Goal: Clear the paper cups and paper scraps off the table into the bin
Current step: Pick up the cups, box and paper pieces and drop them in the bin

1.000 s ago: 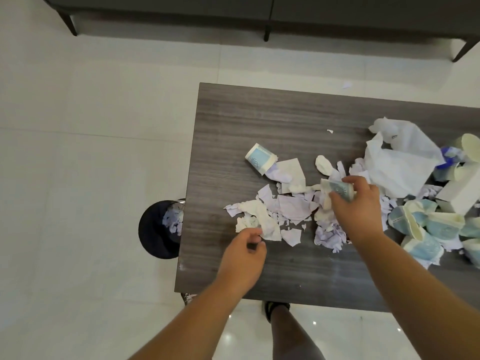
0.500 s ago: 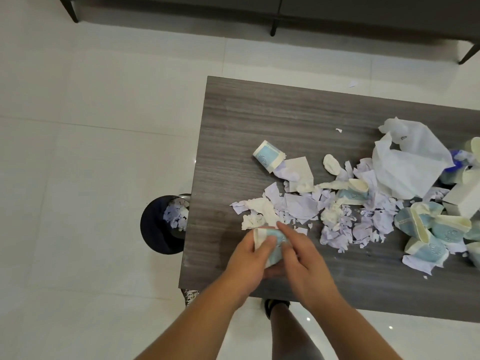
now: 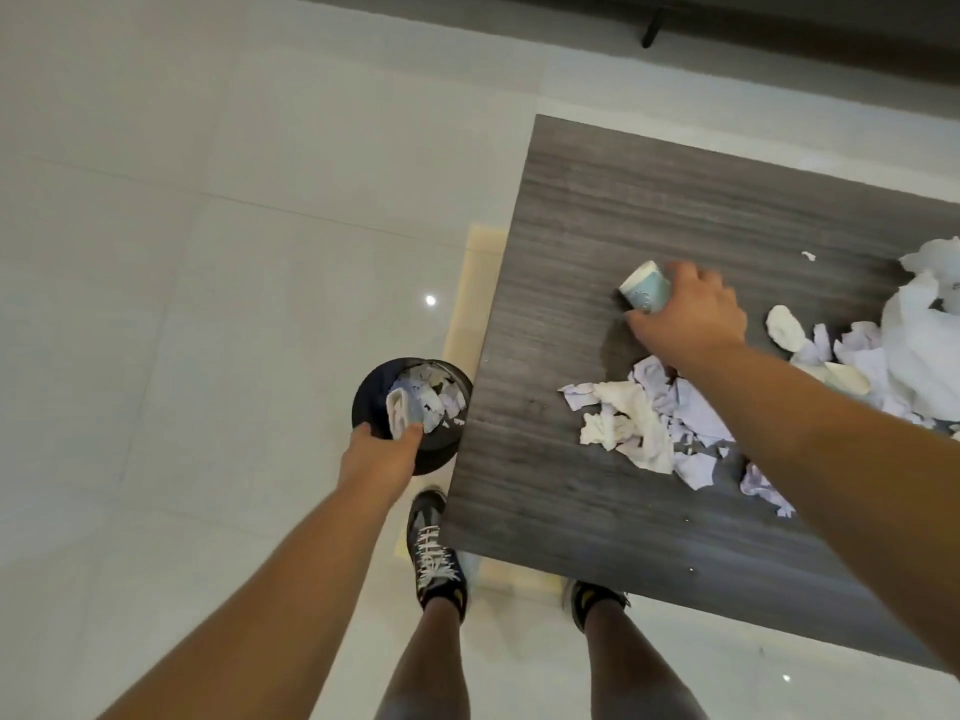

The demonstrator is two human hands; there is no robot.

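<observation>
Left grip (image 3: 382,449) clenched on a crushed cup (image 3: 402,415), held directly over the mouth of the bin (image 3: 374,402); right grip (image 3: 685,314) closed round a second cup (image 3: 647,293) lying on its side on the desk (image 3: 545,485). Half a second earlier, both at the near desk edge, passing the crushed cup from right to left; now parted, left gone out over the bin, right gone back for the next cup. Meaning for the task: one cup about to drop, judged only a release away, the next already taken, so two steps overlapped. Beneath and just nearer than the right grip, a heap of paper scraps (image 3: 654,423), still on the desk. Farther right of it, more scraps and a white bag (image 3: 930,324), partly out of view. Below the left grip, bin already part-filled with scraps. Nothing between the left grip and the bin mouth; desk edge just beside the bin. Shoes (image 3: 434,553) on the floor (image 3: 208,304) near the desk corner.
</observation>
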